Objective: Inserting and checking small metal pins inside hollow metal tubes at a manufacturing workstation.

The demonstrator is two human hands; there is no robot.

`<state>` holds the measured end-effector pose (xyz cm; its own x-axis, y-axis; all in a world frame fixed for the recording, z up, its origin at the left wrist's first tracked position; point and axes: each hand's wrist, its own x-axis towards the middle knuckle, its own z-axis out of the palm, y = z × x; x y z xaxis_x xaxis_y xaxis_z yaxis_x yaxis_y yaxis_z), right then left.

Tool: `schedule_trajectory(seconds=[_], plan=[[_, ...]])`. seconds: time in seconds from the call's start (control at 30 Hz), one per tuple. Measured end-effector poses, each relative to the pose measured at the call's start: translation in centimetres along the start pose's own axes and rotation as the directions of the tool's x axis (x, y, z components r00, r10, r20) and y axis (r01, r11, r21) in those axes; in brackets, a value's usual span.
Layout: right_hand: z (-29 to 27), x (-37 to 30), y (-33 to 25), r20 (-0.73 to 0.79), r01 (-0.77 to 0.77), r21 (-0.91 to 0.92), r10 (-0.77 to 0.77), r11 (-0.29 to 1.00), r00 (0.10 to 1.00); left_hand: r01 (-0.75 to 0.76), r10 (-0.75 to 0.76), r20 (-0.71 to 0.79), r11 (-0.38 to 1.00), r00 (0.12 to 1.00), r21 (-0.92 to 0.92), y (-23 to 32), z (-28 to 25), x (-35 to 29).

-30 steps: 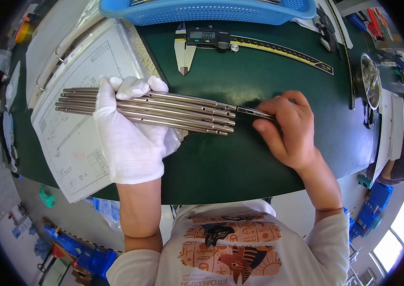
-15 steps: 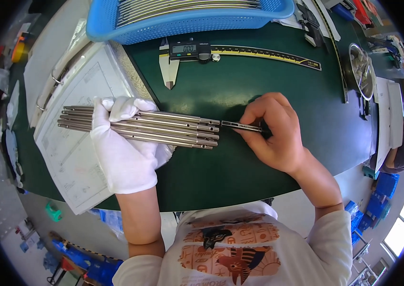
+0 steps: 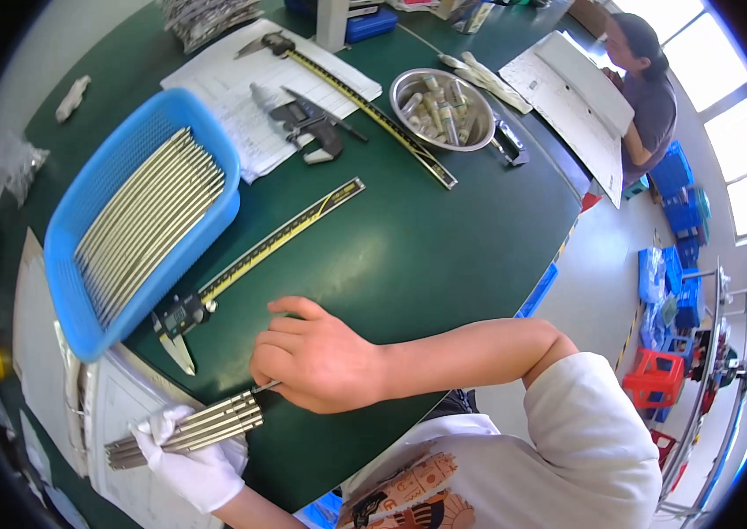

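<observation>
The gloved left hand [image 3: 194,473] curls its fingers [image 3: 160,427] around shiny metal rods [image 3: 219,426] that poke out both sides. The bare right hand [image 3: 321,361] pinches a thin tool [image 3: 265,386] by their ends, over the green tabletop [image 3: 444,238]

Left grip [image 3: 190,469] white-gloved; white short-sleeved shirt [image 3: 523,454] (orange-and-black print [image 3: 426,495]).

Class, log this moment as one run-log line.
left hand: gloved, holding metal rods | right hand: bare, holding thin tool near rod ends | blue basket: more rods
</observation>
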<state>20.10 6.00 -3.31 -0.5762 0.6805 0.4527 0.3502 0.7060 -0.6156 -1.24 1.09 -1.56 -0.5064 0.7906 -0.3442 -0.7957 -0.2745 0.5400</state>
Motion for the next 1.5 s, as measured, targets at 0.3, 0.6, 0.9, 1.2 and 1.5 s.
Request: schedule_trajectory(seconds=[0.3,0.6,0.9,1.2,1.5], plan=[[-0.9,0.2,-0.7,-0.017,-0.044,0.099,0.046,0.994,0.999,0.098,-0.103,-0.031,0.984,0.994,-0.148,0.2,-0.1,0.0],[-0.3,0.5,-0.6,-0.009,-0.071,0.090,0.072,0.993,0.997,-0.005,0.001,-0.088,0.999,0.996,-0.050,0.0,1.7,-1.2],[0.4,0.5,-0.3,-0.036,-0.019,0.064,0.021,0.998,0.999,0.022,-0.026,-0.072,0.998,0.997,-0.058,0.5,-0.7,0.0],[0.8,-0.3,0.2,-0.048,-0.001,0.051,0.003,0.999,0.999,0.006,-0.006,0.001,0.995,1.000,0.100,1.0,-1.4,0.8],[1.2,-0.1,0.2,0.035,-0.057,0.092,0.054,0.994,0.998,-0.046,0.060,-0.046,0.963,0.997,0.266,1.1,-1.4,0.9]])
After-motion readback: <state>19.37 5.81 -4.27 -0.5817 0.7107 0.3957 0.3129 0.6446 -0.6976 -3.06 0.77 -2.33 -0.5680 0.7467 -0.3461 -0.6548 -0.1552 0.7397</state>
